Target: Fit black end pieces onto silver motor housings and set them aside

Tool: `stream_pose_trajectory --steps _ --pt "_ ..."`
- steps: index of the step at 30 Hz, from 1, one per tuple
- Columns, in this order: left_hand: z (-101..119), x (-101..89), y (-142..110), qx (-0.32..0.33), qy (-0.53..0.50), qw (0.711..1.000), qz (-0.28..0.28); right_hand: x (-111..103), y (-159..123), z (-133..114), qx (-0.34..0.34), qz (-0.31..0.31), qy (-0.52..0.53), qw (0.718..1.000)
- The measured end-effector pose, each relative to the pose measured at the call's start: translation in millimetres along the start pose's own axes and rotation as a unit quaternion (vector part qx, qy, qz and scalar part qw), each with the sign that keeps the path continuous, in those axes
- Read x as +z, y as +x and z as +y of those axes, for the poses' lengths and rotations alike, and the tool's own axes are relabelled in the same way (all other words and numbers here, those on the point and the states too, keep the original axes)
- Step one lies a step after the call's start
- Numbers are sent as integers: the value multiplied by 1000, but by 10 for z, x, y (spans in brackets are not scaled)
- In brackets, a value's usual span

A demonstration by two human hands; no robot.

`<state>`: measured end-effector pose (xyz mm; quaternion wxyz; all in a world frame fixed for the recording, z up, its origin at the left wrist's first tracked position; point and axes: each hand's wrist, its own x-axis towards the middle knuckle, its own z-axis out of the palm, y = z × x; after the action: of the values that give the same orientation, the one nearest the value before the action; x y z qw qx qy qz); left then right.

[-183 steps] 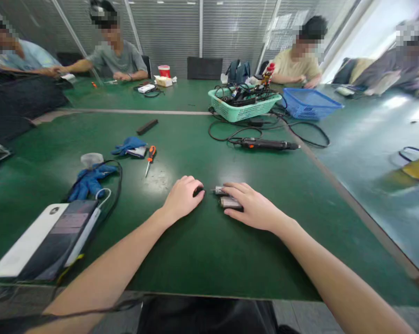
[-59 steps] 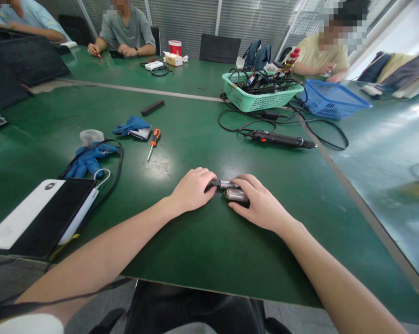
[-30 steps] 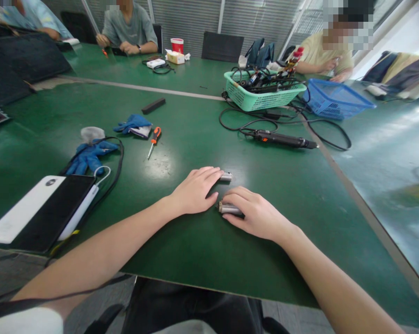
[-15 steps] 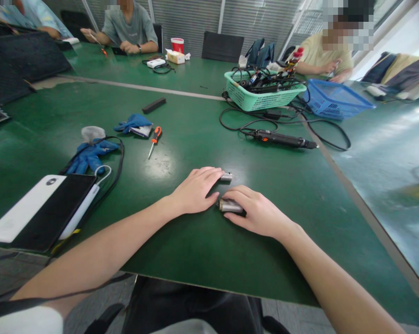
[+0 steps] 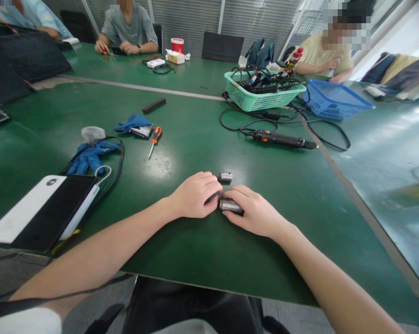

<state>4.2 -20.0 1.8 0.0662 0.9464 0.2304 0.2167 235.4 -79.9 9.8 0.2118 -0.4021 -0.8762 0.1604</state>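
My right hand [image 5: 256, 211] is wrapped round a silvery metal cylinder [image 5: 232, 206], which lies on its side near the table's front edge. At the left end of this cylinder, the thumb and curled fingers of my left hand [image 5: 198, 195] are pinched together. What they hold, if anything, is hidden. A second, smaller metal cylinder [image 5: 226, 177] rests on the green tabletop [image 5: 195, 250] just beyond my hands. Its left end is close to the knuckles of my left hand.
An orange-handled screwdriver [image 5: 155, 138] and blue gloves [image 5: 91, 154] lie left of centre. A tablet-like white and black device [image 5: 44, 208] is nearer. A corded electric screwdriver [image 5: 282, 138], a green basket of tools [image 5: 261, 98] and a blue basket [image 5: 334, 102] stand right. Co-workers sit across.
My left hand has drawn back from the small cylinder towards me, its fingers curling in at the end of the larger one. My right hand stays almost still. A co-worker's hand has lowered.
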Motion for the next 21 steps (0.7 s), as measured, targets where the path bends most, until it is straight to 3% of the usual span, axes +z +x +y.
stream_pose_trajectory --steps 6,21 --pt "29 15 9 8 10 999 -52 23 15 21 16 27 -6 1000" --pt "4 91 35 -8 8 999 -52 23 16 46 14 39 -15 999"
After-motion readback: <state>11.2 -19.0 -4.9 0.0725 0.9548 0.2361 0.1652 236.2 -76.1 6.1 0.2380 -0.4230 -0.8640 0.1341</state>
